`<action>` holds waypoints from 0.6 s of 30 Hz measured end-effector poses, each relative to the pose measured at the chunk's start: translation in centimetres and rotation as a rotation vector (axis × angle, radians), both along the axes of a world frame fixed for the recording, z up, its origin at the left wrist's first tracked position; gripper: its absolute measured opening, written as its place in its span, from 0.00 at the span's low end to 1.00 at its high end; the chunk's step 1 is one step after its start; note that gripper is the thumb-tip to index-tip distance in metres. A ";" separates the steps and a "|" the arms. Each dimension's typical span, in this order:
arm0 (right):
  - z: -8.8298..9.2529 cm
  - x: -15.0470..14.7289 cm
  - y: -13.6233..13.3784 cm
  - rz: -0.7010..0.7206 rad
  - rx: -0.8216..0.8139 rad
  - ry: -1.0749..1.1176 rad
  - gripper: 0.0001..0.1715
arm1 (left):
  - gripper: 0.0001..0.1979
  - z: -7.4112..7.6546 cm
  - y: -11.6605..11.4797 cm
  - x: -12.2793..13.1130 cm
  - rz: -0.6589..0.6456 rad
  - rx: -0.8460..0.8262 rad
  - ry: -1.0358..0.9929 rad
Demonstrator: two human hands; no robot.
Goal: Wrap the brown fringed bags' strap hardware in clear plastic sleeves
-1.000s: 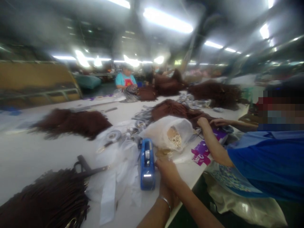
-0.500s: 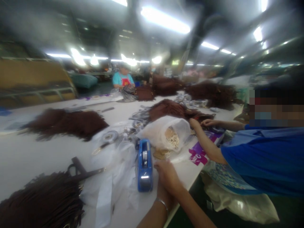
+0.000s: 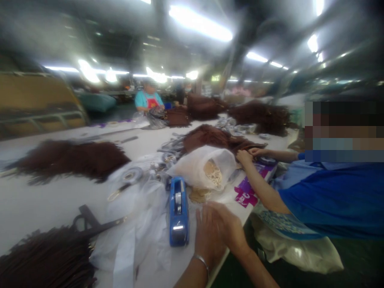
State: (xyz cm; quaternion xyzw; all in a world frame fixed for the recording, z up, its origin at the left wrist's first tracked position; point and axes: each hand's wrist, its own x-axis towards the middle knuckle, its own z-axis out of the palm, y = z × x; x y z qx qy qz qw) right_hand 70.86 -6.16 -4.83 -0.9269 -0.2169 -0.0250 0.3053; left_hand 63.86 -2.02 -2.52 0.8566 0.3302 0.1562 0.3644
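Note:
My left hand (image 3: 207, 236), with a silver bangle at its wrist, is over the table's near right edge. Its fingers stretch forward, slightly blurred, and nothing shows in them. Against it lies my right hand (image 3: 231, 226), knuckles bent; its fingertips are hidden behind the left hand. Left of both hands stands a blue tape dispenser (image 3: 179, 214). Just beyond them is a brown paper-like piece (image 3: 198, 195), beside a white plastic bag (image 3: 192, 164) that lies open with pale strings (image 3: 213, 176) inside.
Dark brown fringed pieces (image 3: 72, 160) lie in heaps on the white table (image 3: 144, 138). Clear plastic and rolls of tape (image 3: 132, 174) spread left of the dispenser. At right, a co-worker in a blue shirt (image 3: 324, 200) handles brown material. Another person (image 3: 148, 100) is across the table.
The view has shifted slightly to the right. My left hand has come up beside my right hand, its fingers now showing; the right hand has turned. The tape dispenser stays put.

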 end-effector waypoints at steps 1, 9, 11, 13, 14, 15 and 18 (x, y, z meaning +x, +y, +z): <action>0.3 1.6 -1.8 -0.051 0.013 0.017 0.23 | 0.29 -0.5 0.6 -0.4 -0.139 0.082 -0.036; 1.3 9.5 -9.6 -0.279 0.051 0.130 0.30 | 0.40 -3.7 2.6 -1.6 -0.437 0.495 0.024; 1.0 10.0 -8.8 -0.235 0.026 0.161 0.30 | 0.40 -3.7 2.5 -1.4 -0.441 0.511 0.037; 0.9 10.4 -8.0 -0.190 -0.004 0.182 0.30 | 0.40 -3.8 2.5 -1.4 -0.446 0.527 0.049; 1.1 10.7 -7.6 -0.171 -0.021 0.184 0.30 | 0.39 -3.8 2.5 -1.4 -0.448 0.536 0.051; 1.3 11.0 -7.4 -0.155 -0.038 0.176 0.27 | 0.39 -3.9 2.5 -1.4 -0.446 0.544 0.048; 2.3 11.8 -7.0 -0.132 -0.091 0.110 0.18 | 0.40 -4.2 2.5 -1.6 -0.438 0.569 0.020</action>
